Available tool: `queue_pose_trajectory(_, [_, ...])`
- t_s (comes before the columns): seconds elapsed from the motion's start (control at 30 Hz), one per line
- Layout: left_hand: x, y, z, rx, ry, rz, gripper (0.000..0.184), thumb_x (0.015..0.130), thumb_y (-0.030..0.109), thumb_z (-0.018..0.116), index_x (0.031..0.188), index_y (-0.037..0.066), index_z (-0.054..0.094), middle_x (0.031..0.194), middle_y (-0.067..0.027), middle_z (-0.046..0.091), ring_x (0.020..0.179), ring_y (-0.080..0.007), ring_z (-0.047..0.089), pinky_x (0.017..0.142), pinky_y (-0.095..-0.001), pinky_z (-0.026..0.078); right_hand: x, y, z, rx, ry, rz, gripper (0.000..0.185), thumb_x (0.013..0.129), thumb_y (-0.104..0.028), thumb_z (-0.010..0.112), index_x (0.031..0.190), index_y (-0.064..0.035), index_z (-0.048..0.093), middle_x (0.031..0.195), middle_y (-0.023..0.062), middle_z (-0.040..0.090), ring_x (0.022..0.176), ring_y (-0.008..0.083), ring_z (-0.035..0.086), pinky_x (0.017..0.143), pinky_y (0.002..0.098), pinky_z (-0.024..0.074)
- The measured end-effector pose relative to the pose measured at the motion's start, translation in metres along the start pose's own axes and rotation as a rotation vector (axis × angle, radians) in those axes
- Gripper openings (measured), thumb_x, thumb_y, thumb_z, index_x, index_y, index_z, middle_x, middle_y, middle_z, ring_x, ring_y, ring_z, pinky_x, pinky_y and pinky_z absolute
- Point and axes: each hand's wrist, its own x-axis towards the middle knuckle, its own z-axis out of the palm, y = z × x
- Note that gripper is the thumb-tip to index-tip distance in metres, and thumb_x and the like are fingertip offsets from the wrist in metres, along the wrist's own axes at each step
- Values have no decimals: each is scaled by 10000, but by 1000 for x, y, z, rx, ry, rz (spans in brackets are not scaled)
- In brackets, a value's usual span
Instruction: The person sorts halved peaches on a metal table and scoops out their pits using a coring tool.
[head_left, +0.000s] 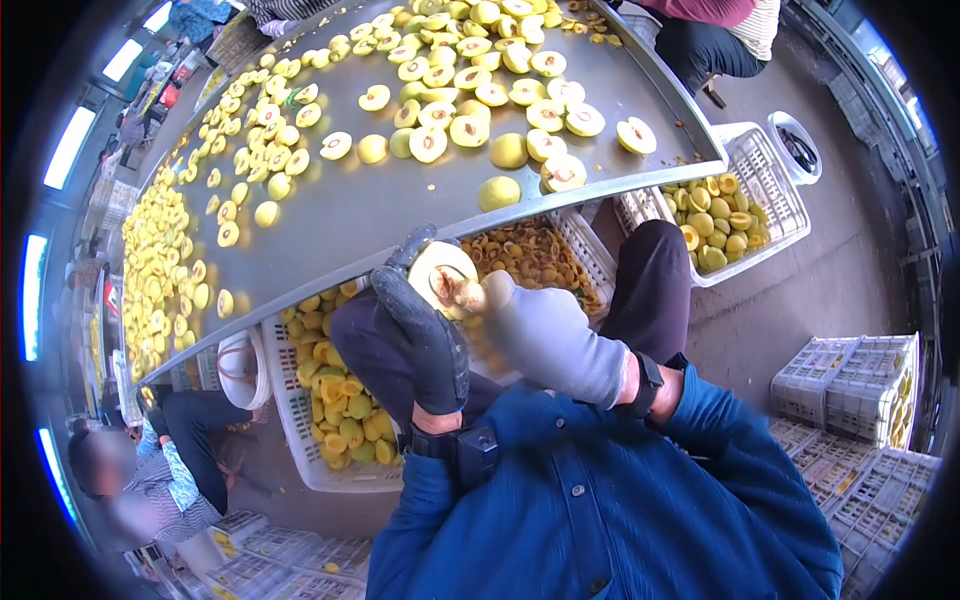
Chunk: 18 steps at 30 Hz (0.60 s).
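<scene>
My left hand, in a dark glove (425, 325), is wrapped round a halved yellow fruit (443, 277), its cut face with the brown centre turned up. My right hand, in a pale grey glove (555, 335), has its fingers pressed together at the right side of that half, touching its centre; a small tool or pit there is too blurred to name. Both hands are over my lap, just off the near edge of the metal table (350, 220). Many halved fruits (469, 130) lie on the table, mostly cut face up.
A crate of fruit halves (350, 420) stands left of my legs, another (720, 220) at the right. Between my knees is a crate of brownish scraps (530, 255). Other people sit around the table. Stacked white crates (850, 385) and a white bucket (795, 145) are at the right.
</scene>
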Motion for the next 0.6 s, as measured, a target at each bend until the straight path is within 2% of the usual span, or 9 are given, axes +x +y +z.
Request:
queue_pose_trajectory(0.1, [-3,-5,-2,83,-16,31,557,1075,365,284,1107,-34,670,1037,-126,703,927,-204,655,862,-331,505,2,3,4,9,-41,7,197,864,-151,603,936,-50,451,635,141,623,564,355,647,488,450,512])
queue_pose_trajectory(0.13, [-3,-6,-2,128,-14,37,562,1074,371,281,1112,-36,668,1038,-123,700,933,-200,654,865,-329,505,2,8,6,57,-20,-28,197,875,-158,596,940,-42,450,621,169,614,550,381,631,489,478,497])
queue_pose_trajectory(0.2, [-1,-8,-10,294,-43,9,565,1072,382,288,1131,-42,657,1058,-123,684,953,-200,647,876,-331,507,2,8,7,104,-35,-21,163,904,-158,562,932,-21,476,640,190,617,580,384,640,511,474,500])
queue_pose_trajectory(0.27, [1,-14,-9,272,-37,21,567,1072,385,289,1134,-44,654,1069,-126,678,963,-209,644,884,-334,508,1,3,7,183,-43,8,148,932,-155,512,953,-8,505,707,213,636,654,386,661,561,474,512])
queue_pose_trajectory(0.4, [5,-22,-13,382,-87,48,565,1072,389,290,1153,-48,638,1083,-131,666,981,-217,638,892,-336,511,7,9,-4,108,-165,19,197,979,-165,421,958,-8,538,802,220,657,756,387,675,607,462,519])
queue_pose_trajectory(0.47, [6,-23,-11,326,-94,51,544,1073,376,300,1161,-49,628,1082,-134,663,983,-213,635,892,-336,512,4,17,16,262,-53,-19,143,916,-160,553,947,-31,499,726,220,626,692,412,648,588,470,497])
queue_pose_trajectory(0.5, [6,-26,-10,307,-104,49,544,1074,374,299,1154,-50,630,1082,-135,662,983,-214,635,892,-338,512,4,18,20,339,2,-44,189,885,-157,619,941,-42,480,688,221,610,661,424,634,579,475,487])
queue_pose_trajectory(0.53, [7,-29,-10,293,-111,49,543,1074,372,298,1147,-50,633,1082,-136,662,983,-215,634,892,-340,512,5,21,21,378,-84,11,192,897,-151,614,1005,-27,516,677,180,618,633,361,646,592,464,485])
queue_pose_trajectory(0.6, [9,-25,-11,233,-174,38,493,1071,335,319,1200,-54,594,1146,-146,637,1034,-223,620,930,-342,497,5,19,29,621,58,2,215,905,-144,615,1056,-9,541,658,105,614,595,294,626,580,452,483])
